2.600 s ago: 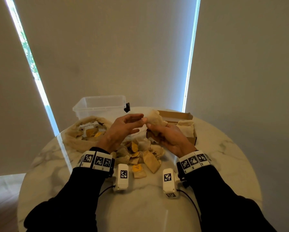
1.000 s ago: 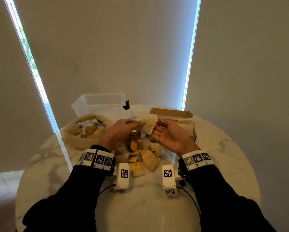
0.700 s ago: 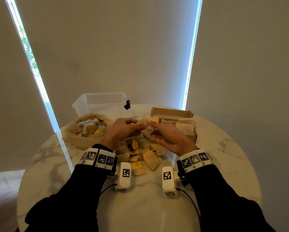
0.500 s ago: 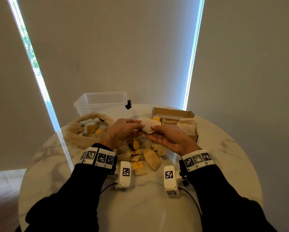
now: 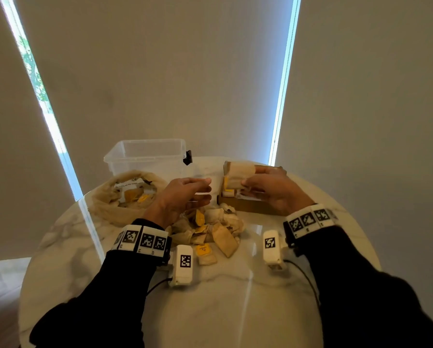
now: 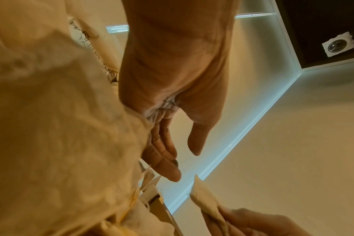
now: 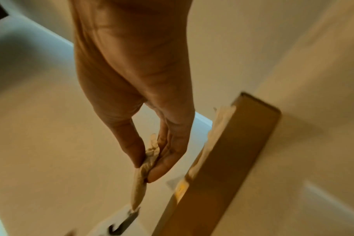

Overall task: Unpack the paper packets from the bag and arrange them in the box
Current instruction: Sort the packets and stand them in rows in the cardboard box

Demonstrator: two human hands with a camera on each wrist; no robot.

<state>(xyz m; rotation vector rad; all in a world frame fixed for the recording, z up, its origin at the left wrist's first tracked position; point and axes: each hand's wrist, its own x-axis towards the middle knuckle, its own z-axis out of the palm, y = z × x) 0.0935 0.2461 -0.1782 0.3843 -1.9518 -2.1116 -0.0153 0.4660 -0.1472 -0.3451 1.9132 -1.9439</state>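
My right hand pinches a beige paper packet between thumb and fingers, held over the left end of the cardboard box. The right wrist view shows the same packet hanging from the pinch, just left of the box wall. The box holds other packets, one with a yellow label. My left hand hovers empty, fingers relaxed, above a heap of loose packets on the table. The beige cloth bag lies at the left with more packets inside.
A clear plastic tub stands at the back, behind the bag. The round marble table carries everything. Window blinds close off the back.
Both hands held the packet together half a second ago. The left hand has let go and stayed put; the right hand has carried the packet rightward over the box.
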